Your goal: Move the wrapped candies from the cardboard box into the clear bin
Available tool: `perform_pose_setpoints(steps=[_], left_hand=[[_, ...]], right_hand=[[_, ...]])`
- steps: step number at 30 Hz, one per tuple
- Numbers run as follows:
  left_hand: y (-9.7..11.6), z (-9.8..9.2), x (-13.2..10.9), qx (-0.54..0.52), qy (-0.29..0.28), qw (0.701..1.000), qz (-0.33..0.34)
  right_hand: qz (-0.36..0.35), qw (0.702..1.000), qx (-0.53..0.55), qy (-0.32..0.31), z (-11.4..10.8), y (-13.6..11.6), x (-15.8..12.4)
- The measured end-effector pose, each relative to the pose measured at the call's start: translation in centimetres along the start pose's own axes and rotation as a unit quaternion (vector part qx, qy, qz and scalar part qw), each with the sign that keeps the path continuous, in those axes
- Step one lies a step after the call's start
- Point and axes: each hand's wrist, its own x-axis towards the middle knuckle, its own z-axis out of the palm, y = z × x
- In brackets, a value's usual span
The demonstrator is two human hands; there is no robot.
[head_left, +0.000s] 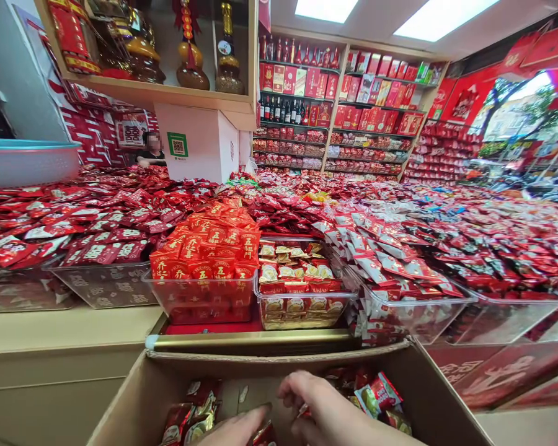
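Observation:
Both my hands reach down into an open cardboard box at the bottom of the view. My left hand lies low among red and gold candy packets, fingers bent around a red packet. My right hand is curled, fingertips pinched together near the box's middle; what they hold is hidden. More wrapped candies lie in the box's right corner.
Clear plastic bins of red packets and gold durian candies fill the counter ahead. Shelves of red gift boxes and bottles line the back wall. A person sits behind the counter at left. A blue basin stands far left.

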Motion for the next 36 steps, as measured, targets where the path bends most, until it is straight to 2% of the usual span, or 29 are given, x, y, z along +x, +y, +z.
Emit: perform_pose_setpoints(steps=[2,4,6,9,12,14,16,18,23,27,29,30,34,36], left_hand=[[2.0,0.4,0.2,-0.163,-0.054,0.985,0.021],[4.3,0.6,0.3,-0.295,-0.032,0.952,0.073],[6.3,0.3,0.2,-0.362,0.003,0.929,0.069],[8.0,-0.7,0.2,-0.368,0.051,0.926,0.064],[8.2,-1.8,0.5,-0.327,0.081,0.939,0.073],[8.0,-2.2,1.0,-0.305,0.091,0.945,0.079],[7.8,-2.4,1.4,-0.304,0.103,0.942,0.097],[7.7,-2.5,1.7,-0.315,0.111,0.935,0.116],[7.3,-2.6,1.5,-0.305,0.138,0.936,0.109],[7.1,-2.6,1.2,-0.341,0.157,0.92,0.111],[7.1,-2.7,1.2,-0.405,0.133,0.898,0.107],[7.1,-2.7,1.1,-0.457,0.11,0.877,0.1],[7.1,-2.7,0.8,-0.641,-0.012,0.764,0.076],[7.1,-2.5,0.7,-0.679,-0.079,0.727,0.068]], right_hand=[[-0.026,0.99,0.125,0.064,-1.5,-2.9,0.1],[-0.041,0.962,0.242,0.122,-2.8,-4.7,0.4],[-0.051,0.938,0.302,0.16,-4.0,-5.6,0.8],[-0.044,0.925,0.327,0.19,-5.6,-5.3,1.4],[-0.002,0.927,0.342,0.152,-6.6,-4.4,1.6],[0.011,0.926,0.343,0.154,-6.9,-3.9,1.8],[0.009,0.919,0.347,0.19,-6.7,-3.5,1.9],[0.007,0.914,0.355,0.198,-6.3,-3.3,2.0],[-0.004,0.929,0.354,0.108,-5.1,-2.6,1.9],[0.019,0.938,0.327,0.113,-4.9,-2.0,1.6],[0.004,0.93,0.353,0.099,-5.0,-2.1,1.4],[-0.011,0.923,0.375,0.09,-5.0,-2.2,1.3],[-0.038,0.892,0.441,0.091,-4.9,-2.9,1.4],[-0.034,0.878,0.472,0.077,-4.6,-3.4,1.6]])
